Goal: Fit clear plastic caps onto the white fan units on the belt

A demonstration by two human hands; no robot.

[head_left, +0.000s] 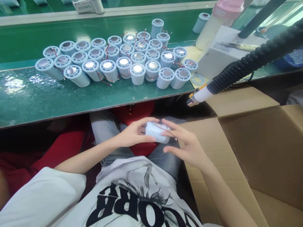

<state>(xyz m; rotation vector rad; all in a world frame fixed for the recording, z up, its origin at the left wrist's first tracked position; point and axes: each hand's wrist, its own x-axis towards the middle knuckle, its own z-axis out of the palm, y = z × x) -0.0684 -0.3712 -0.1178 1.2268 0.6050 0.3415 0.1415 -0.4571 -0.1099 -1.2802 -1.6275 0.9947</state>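
Note:
My left hand (135, 133) is closed around a light blue plastic cylinder (153, 132), held on its side above my lap. Thin dark wires (167, 127) run along the cylinder and end in a small connector at its right. At that end is my right hand (187, 143), its fingers spread and its thumb apart from the cylinder. The right fingertips overlap the cylinder's end; whether they press on it I cannot tell. On the green bench stand several similar cylinders (138, 75) with slotted rims, round metallic centres and thin wires.
The green bench (106, 101) runs across in front of me. An electric screwdriver (199, 96) on a black ribbed hose hangs at the right, above an open cardboard box (220, 151). A pink-lidded bottle (217, 25) and a blue ring (197, 79) are at the bench's right.

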